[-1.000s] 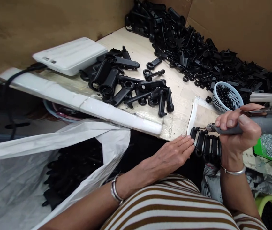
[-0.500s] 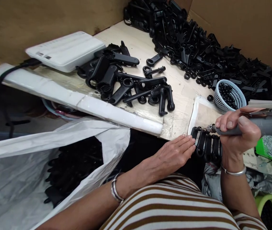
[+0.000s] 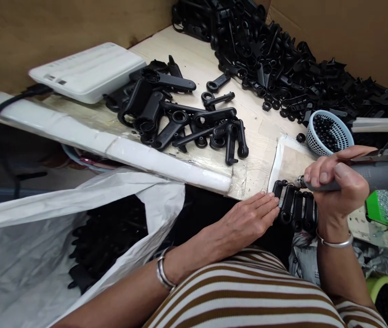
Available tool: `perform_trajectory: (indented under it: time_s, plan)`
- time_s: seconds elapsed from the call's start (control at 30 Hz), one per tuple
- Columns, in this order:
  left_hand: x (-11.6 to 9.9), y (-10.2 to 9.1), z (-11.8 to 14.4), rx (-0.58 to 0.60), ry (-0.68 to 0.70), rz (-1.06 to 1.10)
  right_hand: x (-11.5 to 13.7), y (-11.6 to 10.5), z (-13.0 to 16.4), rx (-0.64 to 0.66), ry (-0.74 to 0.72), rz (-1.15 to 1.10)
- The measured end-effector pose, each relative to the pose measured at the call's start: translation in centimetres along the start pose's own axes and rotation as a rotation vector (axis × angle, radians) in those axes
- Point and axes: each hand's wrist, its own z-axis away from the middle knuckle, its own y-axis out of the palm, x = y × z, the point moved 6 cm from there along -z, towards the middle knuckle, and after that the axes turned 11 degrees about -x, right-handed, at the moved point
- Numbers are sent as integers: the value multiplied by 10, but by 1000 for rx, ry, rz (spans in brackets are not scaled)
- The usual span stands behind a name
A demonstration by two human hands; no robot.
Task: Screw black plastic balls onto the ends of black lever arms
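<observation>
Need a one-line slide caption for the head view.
Right hand holds powered screwdriver to row of black handles; left hand steadies them.

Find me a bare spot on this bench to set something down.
Bare bench top lies between the white box and the back parts heap. Another patch is left of the blue basket. Loose black levers crowd the middle.

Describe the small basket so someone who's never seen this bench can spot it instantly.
Start at the big heap of black plastic handles piled along the cardboard wall at the back right of the table. At the heap's near edge, just above the right hand gripping the grey power screwdriver, sits the basket. It is the only pale blue, round, slotted container, filled with small black pieces.
</observation>
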Motion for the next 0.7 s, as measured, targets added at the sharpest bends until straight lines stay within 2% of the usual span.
perform_trajectory:
  time_s: [0.23,0.5,0.6,0.7]
  plan:
    - [1,3,2,36,-13,36,-3,5,0,13,-6,0]
    - [1,1,3,-4,-8,14,-6,11,2,125,-20,0]
    - [1,-1,2,13,-17,23,-10,16,3,172,12,20]
    - [2,-1,2,36,-36,40,-13,17,1,167,36,48]
